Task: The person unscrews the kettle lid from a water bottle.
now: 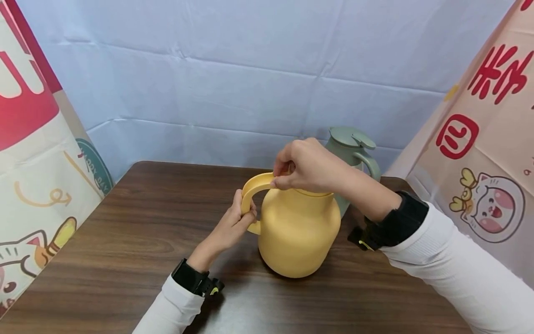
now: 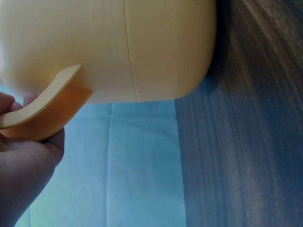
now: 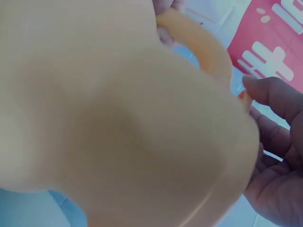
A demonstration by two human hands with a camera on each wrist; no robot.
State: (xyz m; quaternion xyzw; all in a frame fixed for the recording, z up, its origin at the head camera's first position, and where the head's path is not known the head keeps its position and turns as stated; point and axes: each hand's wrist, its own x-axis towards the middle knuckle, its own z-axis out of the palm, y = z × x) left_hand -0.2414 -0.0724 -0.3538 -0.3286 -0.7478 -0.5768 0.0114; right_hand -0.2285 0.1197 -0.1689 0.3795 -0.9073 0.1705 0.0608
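Fingers of my left hand (image 1: pixel 231 226) wrap the handle (image 1: pixel 249 188) while my right hand (image 1: pixel 312 165) pinches at its top end, so I'd best brace the yellow jug (image 1: pixel 298 227) firmly against tipping as it stands on the table (image 1: pixel 146 222) in front of the green jug (image 1: pixel 345 149).

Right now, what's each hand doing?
Left hand: holding the curved handle of the round yellow jug.
Right hand: at the jug's top; grip unclear.
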